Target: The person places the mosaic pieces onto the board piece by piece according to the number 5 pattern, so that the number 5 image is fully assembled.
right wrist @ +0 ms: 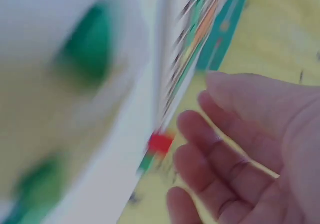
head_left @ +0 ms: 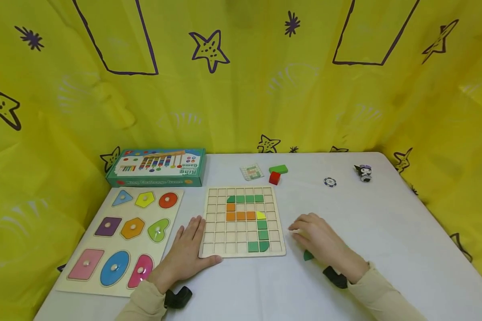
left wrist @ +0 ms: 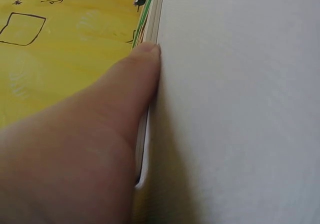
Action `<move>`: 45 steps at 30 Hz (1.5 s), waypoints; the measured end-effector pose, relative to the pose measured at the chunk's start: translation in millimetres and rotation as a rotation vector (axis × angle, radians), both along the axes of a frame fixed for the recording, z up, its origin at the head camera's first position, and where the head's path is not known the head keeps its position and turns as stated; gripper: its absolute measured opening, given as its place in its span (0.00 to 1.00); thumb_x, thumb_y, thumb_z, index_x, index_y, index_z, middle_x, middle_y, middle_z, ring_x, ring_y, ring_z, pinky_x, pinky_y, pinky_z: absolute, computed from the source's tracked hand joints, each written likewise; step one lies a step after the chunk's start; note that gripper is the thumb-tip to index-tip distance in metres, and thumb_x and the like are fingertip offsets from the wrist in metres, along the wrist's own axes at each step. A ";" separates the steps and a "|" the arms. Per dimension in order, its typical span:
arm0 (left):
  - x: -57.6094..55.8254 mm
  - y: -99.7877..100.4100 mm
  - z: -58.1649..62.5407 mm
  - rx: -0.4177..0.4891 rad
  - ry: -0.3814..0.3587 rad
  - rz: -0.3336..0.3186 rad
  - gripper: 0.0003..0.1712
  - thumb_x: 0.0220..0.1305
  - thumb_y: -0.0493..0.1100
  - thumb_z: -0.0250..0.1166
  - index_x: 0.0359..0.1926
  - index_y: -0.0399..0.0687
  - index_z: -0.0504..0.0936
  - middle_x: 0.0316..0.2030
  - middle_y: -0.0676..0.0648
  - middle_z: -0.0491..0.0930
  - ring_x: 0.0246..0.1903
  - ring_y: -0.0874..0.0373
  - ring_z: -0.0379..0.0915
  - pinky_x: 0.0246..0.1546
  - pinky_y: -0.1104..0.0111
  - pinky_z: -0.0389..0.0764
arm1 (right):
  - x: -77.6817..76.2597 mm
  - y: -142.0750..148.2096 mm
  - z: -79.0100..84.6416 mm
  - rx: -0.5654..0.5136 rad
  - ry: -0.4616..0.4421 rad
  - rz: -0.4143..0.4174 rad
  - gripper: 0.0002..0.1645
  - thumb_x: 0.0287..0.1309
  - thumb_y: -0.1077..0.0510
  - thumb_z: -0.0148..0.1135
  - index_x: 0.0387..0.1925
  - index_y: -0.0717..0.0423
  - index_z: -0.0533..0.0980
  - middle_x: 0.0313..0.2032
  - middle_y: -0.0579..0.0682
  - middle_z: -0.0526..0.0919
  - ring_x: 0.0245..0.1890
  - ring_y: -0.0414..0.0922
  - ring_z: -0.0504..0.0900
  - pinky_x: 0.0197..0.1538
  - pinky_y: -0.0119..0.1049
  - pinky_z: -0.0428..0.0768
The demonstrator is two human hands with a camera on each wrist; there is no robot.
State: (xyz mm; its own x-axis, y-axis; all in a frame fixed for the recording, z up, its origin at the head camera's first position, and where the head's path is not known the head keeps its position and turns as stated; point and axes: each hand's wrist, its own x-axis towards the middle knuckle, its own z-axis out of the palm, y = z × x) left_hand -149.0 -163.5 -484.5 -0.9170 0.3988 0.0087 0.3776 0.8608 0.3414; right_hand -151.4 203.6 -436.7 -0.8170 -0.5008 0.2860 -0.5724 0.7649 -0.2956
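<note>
Nearest to us, our left hand [head_left: 189,249] lies flat on the counter [head_left: 385,232], fingers straight, pressed against the near left corner of the grid board [head_left: 243,221]. The left wrist view shows the thumb [left wrist: 132,78] laid along the board's edge, holding nothing.

Our right hand [head_left: 319,238] rests palm down just right of the grid board, near its near right corner. The fingers [right wrist: 220,154] look loosely spread in the right wrist view; that picture is blurred, and we cannot see anything gripped. A small green piece [head_left: 308,256] peeks out from under this hand on its near side, touching or almost touching the palm, so it lies toward us from the fingertips. The right hand is plainly the nearer one to it; the left is well apart, across the board.

On the grid board, green, orange and yellow tiles form a winding line from its far side to its near right corner.

Beyond the grid board sit a red block [head_left: 274,178], a green block [head_left: 278,169] and a small card [head_left: 251,171].
</note>
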 end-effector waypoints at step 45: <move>-0.6 -0.3 0.2 -0.002 -0.003 0.004 0.67 0.55 0.79 0.55 0.74 0.32 0.47 0.74 0.36 0.45 0.73 0.43 0.36 0.69 0.45 0.38 | -16.0 -103.7 -10.0 -0.041 -0.118 0.277 0.07 0.51 0.60 0.74 0.27 0.53 0.80 0.28 0.40 0.78 0.33 0.39 0.72 0.39 0.31 0.75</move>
State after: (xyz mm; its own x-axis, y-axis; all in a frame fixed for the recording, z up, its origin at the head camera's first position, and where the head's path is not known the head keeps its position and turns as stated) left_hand -149.6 -163.8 -484.3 -0.9185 0.3953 0.0054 0.3735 0.8630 0.3401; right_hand -167.5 100.0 -446.7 -0.6800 -0.6991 0.2211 -0.7170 0.5710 -0.3999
